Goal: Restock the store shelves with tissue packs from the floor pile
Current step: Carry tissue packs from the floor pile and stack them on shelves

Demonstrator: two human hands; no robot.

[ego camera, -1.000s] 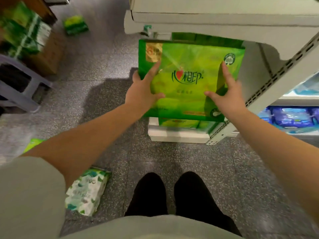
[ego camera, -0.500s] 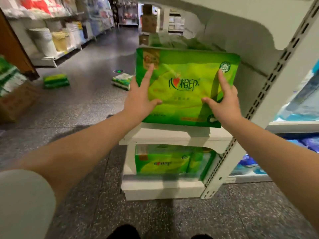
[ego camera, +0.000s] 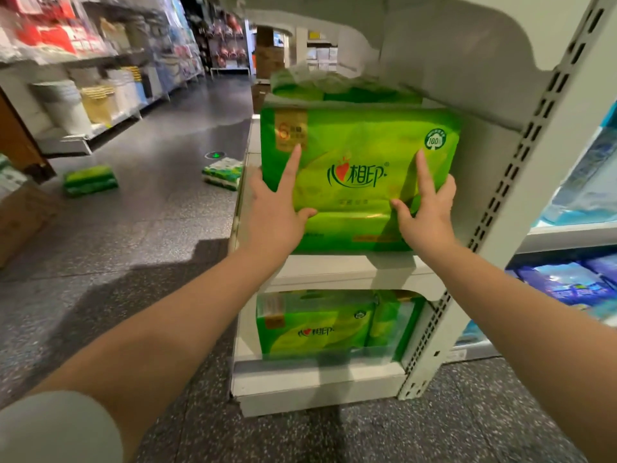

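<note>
Both hands, left hand (ego camera: 272, 213) and right hand (ego camera: 425, 217), press flat on the green tissue pack (ego camera: 359, 177); uneven pushing could topple it off the shelf ledge (ego camera: 347, 267).

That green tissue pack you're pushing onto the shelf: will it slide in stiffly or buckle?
The green tissue pack probably gives a little: its film wrap looks glossy and wrinkled, so likely soft and slippery. Left hand and right hand press it flat-fingered; standing upright on the shelf, it could tip.
</note>
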